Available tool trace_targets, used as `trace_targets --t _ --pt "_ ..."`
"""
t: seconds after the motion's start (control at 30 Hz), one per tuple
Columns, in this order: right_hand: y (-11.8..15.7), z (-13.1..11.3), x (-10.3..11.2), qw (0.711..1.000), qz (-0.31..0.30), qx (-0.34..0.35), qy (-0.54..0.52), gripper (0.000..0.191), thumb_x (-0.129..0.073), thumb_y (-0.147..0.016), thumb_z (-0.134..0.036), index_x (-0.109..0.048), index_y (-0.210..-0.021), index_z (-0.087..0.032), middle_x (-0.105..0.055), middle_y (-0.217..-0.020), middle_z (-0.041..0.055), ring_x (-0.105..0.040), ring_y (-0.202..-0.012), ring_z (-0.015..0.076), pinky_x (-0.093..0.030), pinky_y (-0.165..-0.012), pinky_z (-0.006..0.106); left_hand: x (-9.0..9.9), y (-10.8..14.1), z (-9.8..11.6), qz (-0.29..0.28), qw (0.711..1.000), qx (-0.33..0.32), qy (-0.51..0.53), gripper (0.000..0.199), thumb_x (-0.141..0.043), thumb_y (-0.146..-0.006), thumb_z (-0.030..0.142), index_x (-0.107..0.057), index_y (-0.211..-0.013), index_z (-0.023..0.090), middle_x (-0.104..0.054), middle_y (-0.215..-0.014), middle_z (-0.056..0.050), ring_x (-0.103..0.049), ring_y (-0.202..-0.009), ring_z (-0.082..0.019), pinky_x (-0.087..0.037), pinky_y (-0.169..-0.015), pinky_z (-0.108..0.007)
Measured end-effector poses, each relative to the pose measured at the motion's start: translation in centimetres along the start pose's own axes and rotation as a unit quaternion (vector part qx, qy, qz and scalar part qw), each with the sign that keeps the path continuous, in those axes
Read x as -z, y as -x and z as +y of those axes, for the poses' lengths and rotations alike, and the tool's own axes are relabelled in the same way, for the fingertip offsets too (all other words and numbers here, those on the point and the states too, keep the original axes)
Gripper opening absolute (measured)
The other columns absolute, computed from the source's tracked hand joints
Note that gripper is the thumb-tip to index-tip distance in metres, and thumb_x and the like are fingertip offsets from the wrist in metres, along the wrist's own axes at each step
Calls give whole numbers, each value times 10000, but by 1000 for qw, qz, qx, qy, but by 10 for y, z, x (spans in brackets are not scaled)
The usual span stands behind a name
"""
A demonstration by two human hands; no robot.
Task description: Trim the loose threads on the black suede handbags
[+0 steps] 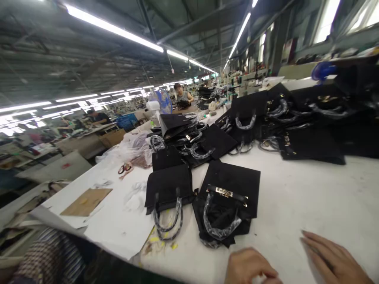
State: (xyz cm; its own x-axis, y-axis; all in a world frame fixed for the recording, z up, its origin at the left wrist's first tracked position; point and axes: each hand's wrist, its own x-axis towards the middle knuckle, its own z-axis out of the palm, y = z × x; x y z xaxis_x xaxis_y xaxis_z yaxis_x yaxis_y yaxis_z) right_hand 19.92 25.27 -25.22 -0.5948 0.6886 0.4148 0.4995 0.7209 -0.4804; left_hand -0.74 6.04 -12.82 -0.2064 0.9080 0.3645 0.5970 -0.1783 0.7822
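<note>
At the bottom edge, my left hand [250,266] is closed, its fingers curled inward. The frame edge cuts it off, so anything in its grip is hidden. My right hand [334,258] lies over the white tabletop [308,197] with its fingers stretched out, holding nothing visible. Nearest to my left hand is a black handbag [233,177] lying with its gold clasp [224,192] up and its plastic-wrapped handle [220,230] toward me. Left of it rests a second black handbag [168,184], its wrapped handles also pointing my way. Both bags are apart from my hands.
More black bags are piled behind [219,142] and at the right [310,144]. Scissors [124,169], brown cardboard [86,202] and clear plastic [134,146] lie on the left. A blue fan [162,101] stands beyond. A co-worker [182,96] sits farther back.
</note>
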Motion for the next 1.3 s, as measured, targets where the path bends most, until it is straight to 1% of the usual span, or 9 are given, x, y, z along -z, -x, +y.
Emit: trace_targets --t 0.13,0.33,0.47,0.57,0.7,0.87,1.07,1.2,1.3 --pt "-6 -39 6 1000 -11 0 8 371 -444 -856 -445 -721 -1023 -264 -645 -1179 33 -565 -1092 297 -499 -933 503 48 -34 -4 113 984 -18 -133 187 -488 -873 177 -642 -974 208 -653 -953 -117 -593 -924 -238 -514 -800 -403" --pt "-13 -50 14 1000 -12 -11 7 353 -437 -870 -443 -723 -996 -279 -659 -1150 26 -578 -1077 269 -505 -936 481 80 -90 -18 8 943 15 -334 348 -498 -821 104 -570 -1149 198 -586 -1181 -98 -490 -1111 -273 -412 -959 -449" --pt "-15 -52 14 999 -10 -33 -7 343 -440 -875 -443 -724 -979 -281 -659 -1146 29 -577 -1078 266 -493 -955 485 79 -112 -34 -56 922 17 -384 263 -526 -779 126 -635 -1010 189 -634 -999 -101 -530 -999 -277 -362 -971 -463" --pt "-16 -55 17 997 -22 -57 -37 343 -442 -874 -449 -728 -958 -280 -658 -1143 37 -573 -1087 267 -474 -982 484 78 -126 -44 -72 952 55 -293 124 -542 -812 227 -646 -756 192 -626 -751 -61 -557 -796 -234 -430 -793 -368" --pt "-17 -70 19 980 -53 -145 -128 394 -431 -871 -512 -709 -1011 -271 -643 -1176 49 -565 -1119 266 -441 -1025 463 86 -143 -42 23 990 142 13 257 -548 -840 401 -605 -718 182 -574 -645 -4 -510 -591 -141 -383 -553 -229" --pt "-27 -121 11 892 -140 -238 -358 570 -452 -859 -603 -513 -1303 -252 -495 -1386 67 -469 -1258 245 -362 -1094 392 105 -153 -18 146 935 164 279 221 -652 -757 355 -568 -718 154 -343 -499 81 -229 -407 -37 -160 -404 -154" --pt "-48 -192 27 785 -133 -185 -575 878 -584 -789 -595 -213 -1477 -195 -401 -1445 153 -392 -1317 285 -359 -1080 427 118 -148 7 228 915 143 300 307 -639 -758 458 -658 -808 156 -240 -449 90 -183 -376 -50 -157 -376 -178" --pt "-56 -212 45 835 -130 -175 -506 773 -604 -795 -540 -301 -1437 -234 -613 -1204 111 -613 -1038 270 -509 -905 401 115 -151 23 302 915 159 215 367 -617 -756 521 -698 -769 162 -426 -456 31 -423 -447 -114 -308 -420 -219" --pt "-59 -185 69 915 -70 -156 -364 494 -441 -894 -508 -530 -1275 -207 -698 -950 63 -668 -768 210 -563 -765 329 112 -150 29 337 901 165 216 455 -579 -769 579 -716 -825 149 -551 -538 -6 -532 -551 -152 -390 -488 -228"
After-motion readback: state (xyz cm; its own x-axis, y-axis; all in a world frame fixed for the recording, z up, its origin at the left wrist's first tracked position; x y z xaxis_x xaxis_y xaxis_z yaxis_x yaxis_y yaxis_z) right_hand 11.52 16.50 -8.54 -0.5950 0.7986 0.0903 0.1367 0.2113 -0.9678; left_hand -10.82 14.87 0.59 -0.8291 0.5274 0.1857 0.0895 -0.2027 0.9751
